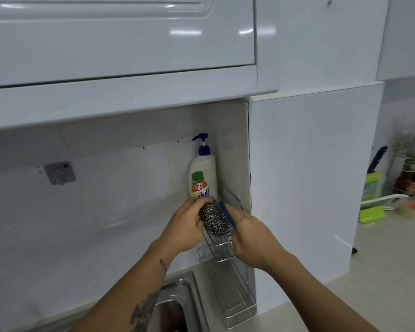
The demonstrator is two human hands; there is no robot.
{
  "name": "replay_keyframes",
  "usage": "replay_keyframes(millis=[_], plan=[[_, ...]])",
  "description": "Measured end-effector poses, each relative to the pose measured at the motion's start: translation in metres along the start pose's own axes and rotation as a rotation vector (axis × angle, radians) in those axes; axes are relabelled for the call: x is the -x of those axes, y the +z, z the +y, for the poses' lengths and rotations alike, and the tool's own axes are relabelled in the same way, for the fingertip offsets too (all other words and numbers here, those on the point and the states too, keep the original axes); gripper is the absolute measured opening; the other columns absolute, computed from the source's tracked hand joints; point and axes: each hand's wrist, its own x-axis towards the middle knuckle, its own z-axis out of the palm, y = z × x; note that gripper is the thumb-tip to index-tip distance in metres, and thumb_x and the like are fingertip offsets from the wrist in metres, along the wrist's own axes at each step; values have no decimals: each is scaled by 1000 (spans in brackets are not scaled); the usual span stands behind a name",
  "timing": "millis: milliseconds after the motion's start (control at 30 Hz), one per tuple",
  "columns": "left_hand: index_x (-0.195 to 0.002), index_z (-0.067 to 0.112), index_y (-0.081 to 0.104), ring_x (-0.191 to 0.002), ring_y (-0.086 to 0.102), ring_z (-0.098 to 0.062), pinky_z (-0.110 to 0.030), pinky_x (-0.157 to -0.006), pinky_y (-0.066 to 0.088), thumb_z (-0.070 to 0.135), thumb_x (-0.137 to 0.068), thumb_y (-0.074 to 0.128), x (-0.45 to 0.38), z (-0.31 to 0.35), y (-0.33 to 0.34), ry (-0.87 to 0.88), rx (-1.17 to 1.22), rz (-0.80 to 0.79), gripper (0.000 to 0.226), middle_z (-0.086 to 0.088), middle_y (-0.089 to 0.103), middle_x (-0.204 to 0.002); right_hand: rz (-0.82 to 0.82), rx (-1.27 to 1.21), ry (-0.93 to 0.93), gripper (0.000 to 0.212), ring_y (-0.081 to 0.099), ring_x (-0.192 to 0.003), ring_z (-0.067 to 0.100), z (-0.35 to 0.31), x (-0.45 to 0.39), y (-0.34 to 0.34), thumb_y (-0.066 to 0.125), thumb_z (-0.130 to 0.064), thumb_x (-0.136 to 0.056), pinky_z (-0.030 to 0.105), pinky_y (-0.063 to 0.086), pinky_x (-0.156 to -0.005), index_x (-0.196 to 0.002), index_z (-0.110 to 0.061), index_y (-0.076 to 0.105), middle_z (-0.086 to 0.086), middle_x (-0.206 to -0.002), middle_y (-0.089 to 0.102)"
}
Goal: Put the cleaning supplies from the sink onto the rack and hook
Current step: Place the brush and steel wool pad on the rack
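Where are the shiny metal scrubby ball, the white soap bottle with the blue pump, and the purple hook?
shiny steel wool scourer (211,218), head view, its middle
white pump bottle (203,171), head view, upper body
purple wall hook (60,172), head view, its plate

Shiny coiled steel scourer (211,218), bright wire metal rack (228,283), glossy white tiles (120,178), smooth plastic bottle (203,173).

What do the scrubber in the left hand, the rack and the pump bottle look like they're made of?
Scrubber: coiled metal strands, probably steel, shiny and glinting. Rack: thin bright metal wire, looks like chromed or stainless steel, with open bars. Pump bottle: smooth, glossy white plastic with a blue plastic pump and a printed label.
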Motion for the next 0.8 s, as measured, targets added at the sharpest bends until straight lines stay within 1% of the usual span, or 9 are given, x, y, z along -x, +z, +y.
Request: replay_keyframes(millis=[100, 167, 233, 267, 367, 467, 567, 700, 800], plan=[[-130, 28, 47, -115, 54, -14, -26, -99, 43, 1, -84, 57, 1, 4, 2, -23, -3, -12, 55, 1, 57, -127, 12, 19, -41, 62, 57, -116, 27, -1, 4, 0, 46, -19, -90, 41, 52, -93, -150, -22, 31, 5, -139, 53], [-121, 23, 57, -110, 57, -15, -31, -99, 48, 4, -84, 57, 1, 4, 3, 4, -52, 15, 42, 1, 61, -121, 4, 74, -88, 56, 55, -117, 26, -3, 6, 2, 42, -21, -91, 41, 51, -93, -147, -21, 36, 2, -141, 52], [-112, 18, 66, -105, 58, -16, -36, -97, 50, 8, -85, 56, 1, 2, 6, 13, -116, 4, 30, 1, 63, -115, -18, 128, -121, 51, 55, -116, 27, -4, 7, 3, 40, -22, -92, 43, 52, -91, -142, -20, 41, 2, -140, 52], [-110, 17, 67, -104, 58, -16, -38, -96, 50, 9, -86, 55, 1, 2, 7, 3, -141, -12, 28, 1, 63, -115, -37, 145, -125, 48, 55, -116, 27, -4, 7, 4, 39, -23, -92, 43, 52, -90, -140, -19, 44, 2, -138, 53], [-116, 17, 66, -108, 58, -17, -39, -98, 49, 12, -89, 52, 6, -1, 7, -43, -168, -47, 31, 1, 62, -120, -71, 165, -127, 44, 55, -116, 27, -4, 8, 4, 36, -25, -92, 40, 51, -90, -135, -18, 46, 4, -133, 57], [-122, 19, 63, -113, 56, -16, -37, -102, 46, 13, -89, 52, 14, -3, 3, -49, -164, -77, 35, 2, 60, -127, -89, 169, -117, 45, 54, -119, 26, -4, 8, 4, 35, -28, -95, 39, 49, -95, -138, -18, 45, 5, -137, 56], [-124, 21, 61, -114, 55, -15, -35, -104, 45, 14, -90, 51, 23, -5, -3, -69, -149, -85, 37, 3, 59, -127, -97, 159, -105, 46, 53, -120, 27, -7, 8, 4, 36, -27, -95, 40, 48, -97, -140, -18, 42, 5, -140, 53], [-124, 23, 61, -116, 55, -14, -33, -105, 43, 14, -90, 51, 43, -13, -17, -114, -119, -53, 37, 4, 59, -127, -50, 157, -60, 60, 49, -125, 28, -25, 6, 3, 48, -21, -88, 42, 49, -99, -147, -19, 36, 3, -147, 46], [-124, 23, 61, -115, 55, -15, -33, -104, 43, 14, -90, 52, 66, -25, -33, -159, -106, -30, 36, 3, 60, -126, 13, 171, -79, 65, 48, -127, 27, -47, 6, 9, 57, -20, -83, 44, 50, -99, -146, -18, 40, 2, -147, 47]])
